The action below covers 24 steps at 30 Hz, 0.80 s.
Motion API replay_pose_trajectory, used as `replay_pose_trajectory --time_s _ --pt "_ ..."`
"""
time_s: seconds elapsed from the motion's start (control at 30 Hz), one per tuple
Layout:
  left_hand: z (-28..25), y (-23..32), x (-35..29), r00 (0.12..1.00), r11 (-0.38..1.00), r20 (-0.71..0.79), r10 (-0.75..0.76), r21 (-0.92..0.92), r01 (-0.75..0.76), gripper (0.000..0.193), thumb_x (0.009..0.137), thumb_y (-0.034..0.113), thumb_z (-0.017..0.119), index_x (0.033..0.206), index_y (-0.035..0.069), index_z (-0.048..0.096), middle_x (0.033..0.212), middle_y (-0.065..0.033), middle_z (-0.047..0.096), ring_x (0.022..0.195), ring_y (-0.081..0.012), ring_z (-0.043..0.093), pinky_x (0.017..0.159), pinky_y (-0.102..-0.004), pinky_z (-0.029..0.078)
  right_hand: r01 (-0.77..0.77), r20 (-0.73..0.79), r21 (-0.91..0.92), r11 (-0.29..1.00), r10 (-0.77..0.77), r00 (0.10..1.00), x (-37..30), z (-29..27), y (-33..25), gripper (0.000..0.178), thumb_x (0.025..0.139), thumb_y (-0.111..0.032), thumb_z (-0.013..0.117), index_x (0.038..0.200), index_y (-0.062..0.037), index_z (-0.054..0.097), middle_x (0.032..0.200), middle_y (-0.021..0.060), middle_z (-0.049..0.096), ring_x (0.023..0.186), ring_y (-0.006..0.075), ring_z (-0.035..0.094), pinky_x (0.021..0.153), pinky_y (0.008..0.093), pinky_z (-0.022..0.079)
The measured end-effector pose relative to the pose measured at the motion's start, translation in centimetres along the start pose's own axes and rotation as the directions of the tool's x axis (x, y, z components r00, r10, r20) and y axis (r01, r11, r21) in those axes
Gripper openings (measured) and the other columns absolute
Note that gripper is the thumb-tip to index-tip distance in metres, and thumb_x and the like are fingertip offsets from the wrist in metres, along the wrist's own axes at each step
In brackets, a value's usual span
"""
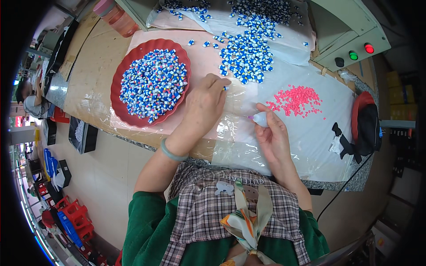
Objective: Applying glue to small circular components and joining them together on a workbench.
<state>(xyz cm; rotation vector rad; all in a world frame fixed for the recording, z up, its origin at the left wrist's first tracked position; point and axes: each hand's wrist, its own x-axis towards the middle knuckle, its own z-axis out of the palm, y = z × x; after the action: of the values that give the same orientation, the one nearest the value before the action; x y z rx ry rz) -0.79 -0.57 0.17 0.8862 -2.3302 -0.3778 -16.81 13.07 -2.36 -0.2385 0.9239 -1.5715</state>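
Note:
Between the thumb and fingertips of my left hand (205, 101) is a small blue-and-white piece (225, 88), mostly covered by the fingers. My right hand (274, 133) is closed around a small white squeeze bottle (260, 119) with a purple collar and a thin needle tip. The needle points left, toward my left hand, and is apart from the piece. Left of my left hand stands a red scalloped tray (113, 91) heaped with blue-and-white pieces, some bearing pink bits. Tiny pink pieces (296, 99) lie spread on the white sheet beyond my right hand.
A loose pile of blue-and-white pieces (246, 57) runs back toward a pale green machine housing (355, 31) with a red and a green light. A pink-lidded jar (116, 18) stands at the back left. Black items (346, 144) and a red bowl (361, 111) sit at the right edge.

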Motion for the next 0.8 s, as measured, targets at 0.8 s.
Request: replay_pose_trajectory --time_s 0.8 --pt "-1.7 1.3 -5.5 0.761 0.055 0.577 -0.297 -0.785 0.617 0.021 0.094 0.009 0.059 0.112 -0.001 0.064 0.098 -0.0095 0.066 0.089 -0.0158 0.066 0.079 -0.0263 0.054 -0.025 -0.036 -0.03 0.999 0.024 0.999 0.0 0.3 0.0 0.04 0.1 -0.024 0.051 0.127 0.0042 0.053 0.087 0.0049 0.064 0.064 0.0061 0.049 0.056 0.0175 0.04"
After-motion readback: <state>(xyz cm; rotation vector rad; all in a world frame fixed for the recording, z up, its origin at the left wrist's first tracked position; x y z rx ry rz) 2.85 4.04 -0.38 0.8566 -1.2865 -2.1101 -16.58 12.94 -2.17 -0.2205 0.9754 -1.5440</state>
